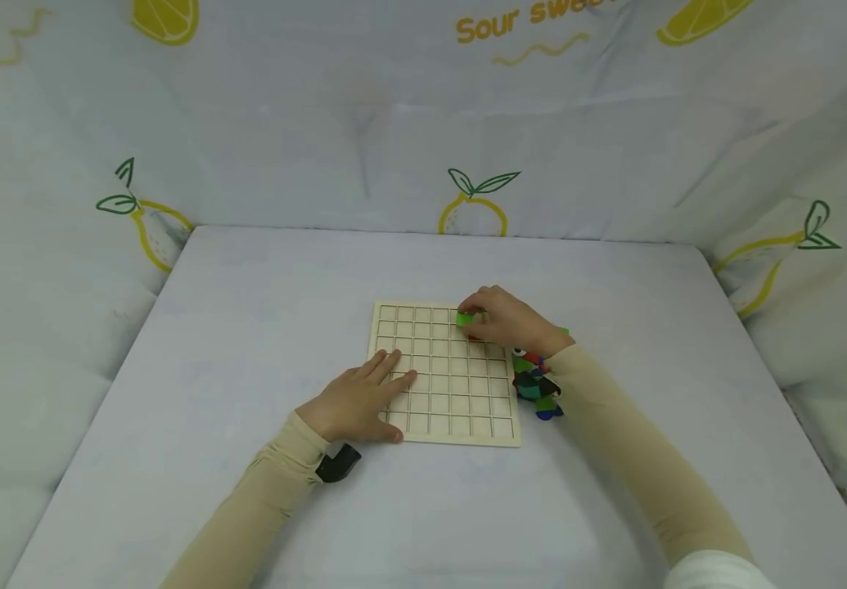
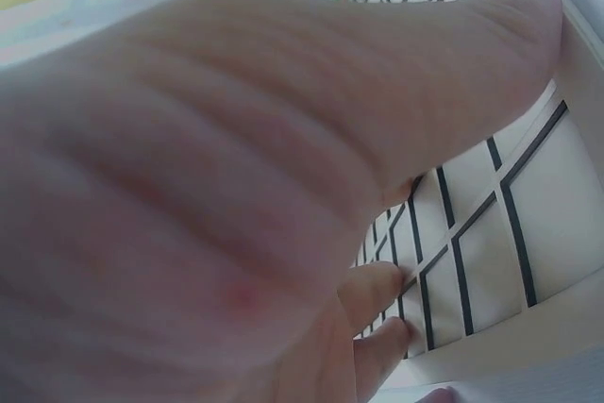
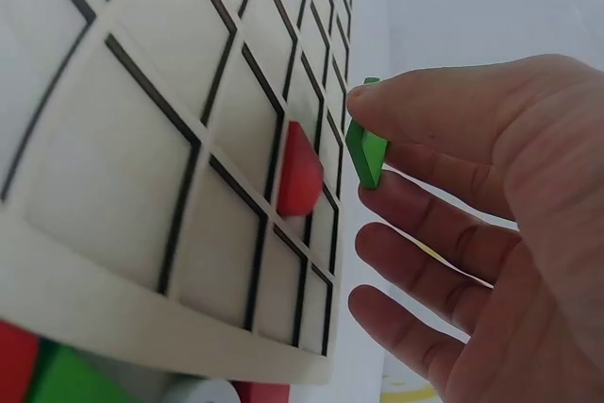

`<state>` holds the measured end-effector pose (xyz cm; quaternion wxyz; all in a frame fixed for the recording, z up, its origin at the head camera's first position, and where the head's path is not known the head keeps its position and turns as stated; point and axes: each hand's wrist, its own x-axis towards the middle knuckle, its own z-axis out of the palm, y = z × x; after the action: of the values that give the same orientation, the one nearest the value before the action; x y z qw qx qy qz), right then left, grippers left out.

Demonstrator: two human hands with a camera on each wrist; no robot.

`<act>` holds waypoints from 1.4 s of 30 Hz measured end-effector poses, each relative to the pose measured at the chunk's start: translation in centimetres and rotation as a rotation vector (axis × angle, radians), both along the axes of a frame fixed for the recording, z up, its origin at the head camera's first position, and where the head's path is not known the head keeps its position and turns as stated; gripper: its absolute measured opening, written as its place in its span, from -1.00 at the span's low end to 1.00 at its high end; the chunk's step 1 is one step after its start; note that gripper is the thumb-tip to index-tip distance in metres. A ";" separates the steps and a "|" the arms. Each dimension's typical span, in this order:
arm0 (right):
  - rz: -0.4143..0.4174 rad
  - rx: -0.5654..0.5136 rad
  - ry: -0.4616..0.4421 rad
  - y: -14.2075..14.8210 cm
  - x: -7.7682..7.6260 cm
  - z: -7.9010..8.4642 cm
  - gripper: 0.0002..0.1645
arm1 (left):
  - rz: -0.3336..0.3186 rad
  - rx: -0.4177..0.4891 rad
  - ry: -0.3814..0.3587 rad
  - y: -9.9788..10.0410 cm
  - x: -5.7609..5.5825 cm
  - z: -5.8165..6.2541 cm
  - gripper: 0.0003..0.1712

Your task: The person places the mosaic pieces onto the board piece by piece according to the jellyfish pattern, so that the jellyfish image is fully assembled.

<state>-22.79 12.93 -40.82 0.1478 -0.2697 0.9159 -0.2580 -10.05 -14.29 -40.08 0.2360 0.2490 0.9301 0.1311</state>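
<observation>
A pale wooden grid board (image 1: 439, 402) lies flat on the white table. My right hand (image 1: 507, 321) is over its far right part, pinching a small green tile (image 3: 369, 143) between thumb and fingers; in the right wrist view the tile looks tilted and apart from the board. A red piece (image 3: 301, 172) sits in one of the grid's cells, mostly covered by the hand in the head view. With fingers spread, my left hand (image 1: 358, 402) rests on the board's near left edge, its thumb at the near rim.
A cluster of colourful pieces (image 1: 537, 384), red, green, blue and black, lies against the board's right edge, partly under the right forearm. A black device (image 1: 338, 465) is strapped at the left wrist. A lemon-print cloth (image 1: 364, 123) hangs behind the table.
</observation>
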 end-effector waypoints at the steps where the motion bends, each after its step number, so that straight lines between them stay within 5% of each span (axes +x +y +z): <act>1: 0.007 0.005 0.003 -0.1 0.0 -0.1 -0.55 | 0.001 -0.002 0.000 0.0 0.0 0.0 0.04; 26: 0.042 0.115 0.114 -1.1 0.5 -0.7 -0.64 | -0.012 -0.005 0.013 -0.2 -0.1 -0.1 0.04; 36: -0.033 -0.057 -0.040 1.1 0.2 0.4 -0.63 | -0.010 0.010 0.009 -0.2 -0.1 -0.1 0.04; 42: -0.098 -0.041 -0.047 3.8 0.3 1.5 -0.61 | -0.009 0.013 0.009 -0.2 -0.1 -0.2 0.04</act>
<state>-22.51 16.71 -39.33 0.1511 -0.2214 0.9188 -0.2897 -10.14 -14.49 -40.31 0.2306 0.2553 0.9292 0.1351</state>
